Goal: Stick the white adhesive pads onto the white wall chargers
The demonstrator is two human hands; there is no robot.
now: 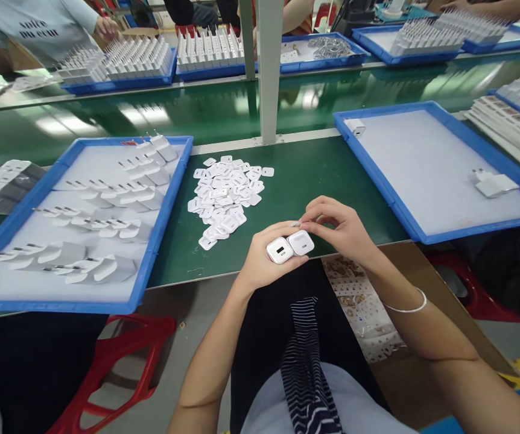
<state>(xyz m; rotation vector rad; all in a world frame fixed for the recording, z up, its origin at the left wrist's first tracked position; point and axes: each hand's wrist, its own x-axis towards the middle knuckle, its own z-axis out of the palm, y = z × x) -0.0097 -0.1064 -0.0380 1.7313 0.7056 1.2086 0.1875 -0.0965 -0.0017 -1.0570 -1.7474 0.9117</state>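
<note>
Green bench (pixel 300 181) edge | both hands (pixel 332 232) hold two chargers (pixel 289 246) | trays (pixel 441 175) flank

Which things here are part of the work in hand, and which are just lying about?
In hand:
left hand holding two white chargers
right hand touching them
pile of small white stickers
left tray of chargers
right tray

Lying about:
red stool
far trays
post

Both bare forearms converge at centre. Left hand (pixel 264 256) cupped palm-up, grip closed. Right hand (pixel 339 232) arched over it, fingertips (pixel 307 218) pinching; thin bangle on right wrist.
</note>
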